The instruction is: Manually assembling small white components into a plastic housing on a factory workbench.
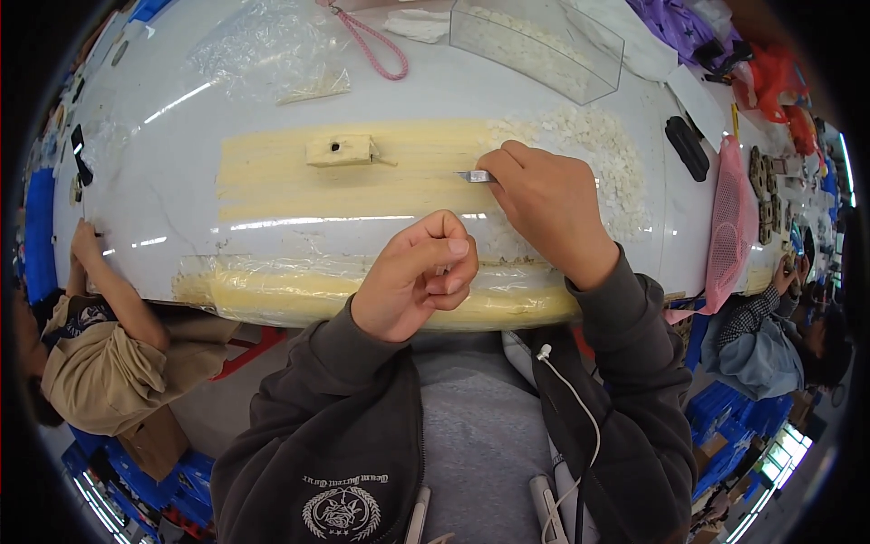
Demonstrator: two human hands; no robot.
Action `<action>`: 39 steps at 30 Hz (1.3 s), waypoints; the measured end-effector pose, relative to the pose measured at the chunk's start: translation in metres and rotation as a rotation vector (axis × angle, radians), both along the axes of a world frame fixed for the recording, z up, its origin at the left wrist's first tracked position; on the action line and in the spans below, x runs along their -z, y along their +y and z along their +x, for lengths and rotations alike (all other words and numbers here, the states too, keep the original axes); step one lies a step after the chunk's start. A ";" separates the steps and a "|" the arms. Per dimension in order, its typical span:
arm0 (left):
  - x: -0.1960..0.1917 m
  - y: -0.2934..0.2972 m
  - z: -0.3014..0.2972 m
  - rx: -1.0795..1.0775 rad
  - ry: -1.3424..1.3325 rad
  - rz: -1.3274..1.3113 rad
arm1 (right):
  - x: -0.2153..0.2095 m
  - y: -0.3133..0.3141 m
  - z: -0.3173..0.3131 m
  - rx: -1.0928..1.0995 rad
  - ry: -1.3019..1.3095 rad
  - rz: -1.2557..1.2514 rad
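Observation:
My right hand [544, 204] is shut on a small metal blade tool [476, 176] whose tip points left over the pale yellow taped strip [272, 177] on the white table [163, 208]. My left hand [419, 276] hovers near the table's front edge with fingers curled, pinching something too small to make out. A small cream block with a dark hole [340, 150] lies on the yellow strip, left of the blade. A heap of small white pieces [607, 159] spreads just behind and right of my right hand.
A clear plastic box [544, 41] and a pink cord loop [381, 45] lie at the back. A crumpled clear bag [272, 54] sits back left. A black object [687, 147] and pink mesh bag [728, 218] lie right. Other people sit at left [100, 354] and right [770, 344].

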State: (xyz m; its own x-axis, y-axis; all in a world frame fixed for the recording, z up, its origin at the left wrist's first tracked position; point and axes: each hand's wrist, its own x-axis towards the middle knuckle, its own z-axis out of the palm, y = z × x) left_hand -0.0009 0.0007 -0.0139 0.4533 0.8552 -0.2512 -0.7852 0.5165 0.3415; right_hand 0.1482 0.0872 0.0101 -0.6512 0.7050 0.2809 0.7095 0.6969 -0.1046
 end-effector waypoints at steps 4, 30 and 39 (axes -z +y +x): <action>0.000 0.002 -0.001 0.025 0.025 -0.029 | -0.001 0.007 -0.005 0.011 -0.010 -0.017; -0.008 -0.001 0.013 0.146 0.039 0.105 | -0.034 -0.021 0.026 -0.068 0.606 -1.078; -0.012 0.002 0.012 0.062 0.051 0.087 | -0.016 -0.050 0.024 0.002 0.888 -0.835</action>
